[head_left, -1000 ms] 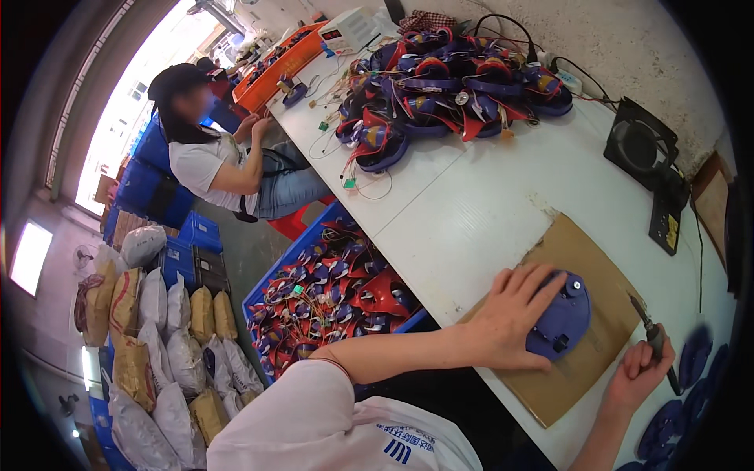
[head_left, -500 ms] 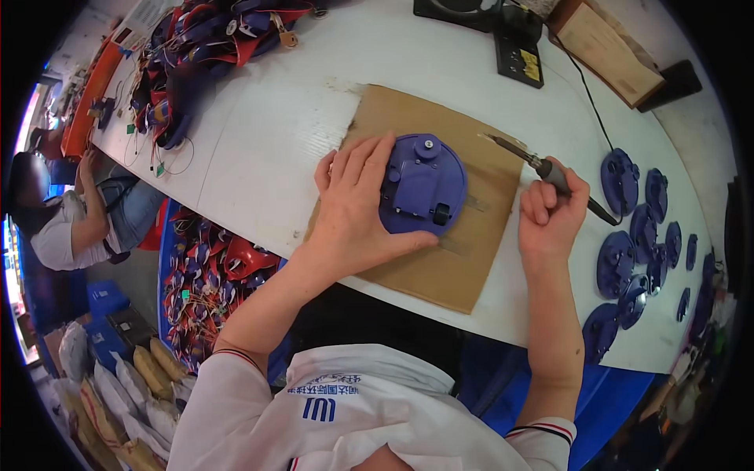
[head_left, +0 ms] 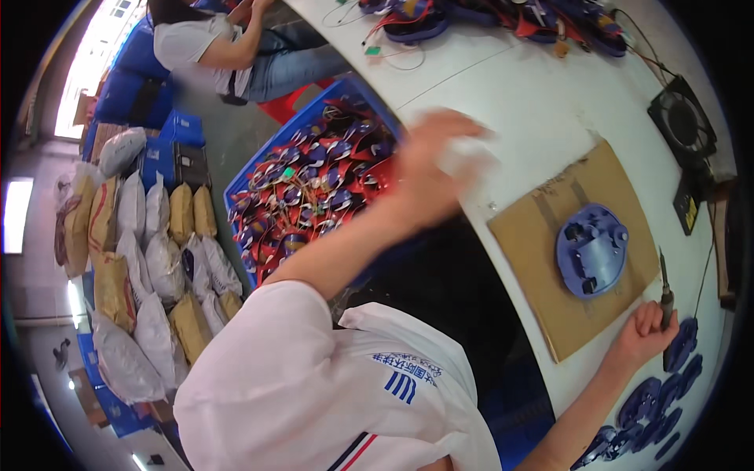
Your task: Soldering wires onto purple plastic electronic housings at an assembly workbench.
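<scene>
My right hand (head_left: 640, 336) is closed around the handle of a soldering iron (head_left: 666, 296), whose tip points away from me. Left of it, a purple plastic housing (head_left: 603, 265) lies on a brown cardboard sheet (head_left: 561, 318), touched by neither hand. My left hand (head_left: 440, 169) is in the air between the table edge and a blue bin (head_left: 236, 187) of red and purple parts (head_left: 302, 184). Motion smears its fingers, so I cannot tell whether they hold anything.
Several purple housings (head_left: 640, 400) lie at the lower right of the white table (head_left: 479, 94). A black fan (head_left: 682, 119) stands at the far right. Wired assemblies (head_left: 542, 20) are heaped at the back. A person (head_left: 212, 51) sits at upper left; filled sacks (head_left: 161, 271) line the floor.
My left hand has let go of the purple housing and swung left toward the bin. The view has turned left. The housing now lies turned on the cardboard; my right hand still holds the soldering iron.
</scene>
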Demonstrator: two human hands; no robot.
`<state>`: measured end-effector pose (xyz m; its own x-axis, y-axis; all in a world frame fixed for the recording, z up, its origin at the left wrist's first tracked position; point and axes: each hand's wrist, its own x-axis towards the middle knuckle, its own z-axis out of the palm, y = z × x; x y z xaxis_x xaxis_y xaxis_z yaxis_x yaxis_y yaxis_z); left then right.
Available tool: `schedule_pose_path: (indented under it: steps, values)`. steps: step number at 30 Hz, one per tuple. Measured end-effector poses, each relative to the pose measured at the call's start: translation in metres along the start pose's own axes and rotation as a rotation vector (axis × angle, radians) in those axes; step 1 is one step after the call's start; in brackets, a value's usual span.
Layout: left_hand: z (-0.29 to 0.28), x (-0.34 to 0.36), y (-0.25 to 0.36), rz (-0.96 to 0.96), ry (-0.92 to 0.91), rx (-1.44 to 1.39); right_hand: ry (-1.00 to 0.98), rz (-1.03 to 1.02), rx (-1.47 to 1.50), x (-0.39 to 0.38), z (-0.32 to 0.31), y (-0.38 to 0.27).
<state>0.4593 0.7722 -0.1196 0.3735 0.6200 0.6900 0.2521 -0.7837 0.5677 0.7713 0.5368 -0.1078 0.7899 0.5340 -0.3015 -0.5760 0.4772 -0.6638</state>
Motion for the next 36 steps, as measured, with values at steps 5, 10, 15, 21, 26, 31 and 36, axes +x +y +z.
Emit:
schedule_pose_path:
  steps: [5,10,15,21,26,31,36]
  values:
    - [-0.198,-0.070,-0.131,-0.563,0.260,0.726,-0.050,0.012,0.082,0.011,-0.019,-0.017]
    - [-0.342,-0.166,-0.129,-0.928,-0.102,1.017,-0.014,-0.002,0.054,0.018,-0.009,-0.007]
    - [-0.280,-0.165,-0.054,-0.968,-0.405,0.838,0.003,-0.104,0.046,0.006,0.007,-0.003]
    - [-0.236,-0.198,-0.054,-1.059,-0.894,1.024,0.056,-0.148,0.017,-0.012,0.011,0.005]
    - [-0.292,-0.062,-0.001,-1.358,-1.012,0.856,0.077,-0.131,-0.012,-0.009,-0.007,0.002]
    - [-0.314,0.047,0.029,-1.088,-0.598,-0.139,0.100,-0.095,0.030,-0.011,0.002,0.006]
    - [-0.222,0.146,0.027,-0.603,-0.443,-0.402,0.186,-0.117,-0.007,-0.018,0.018,0.010]
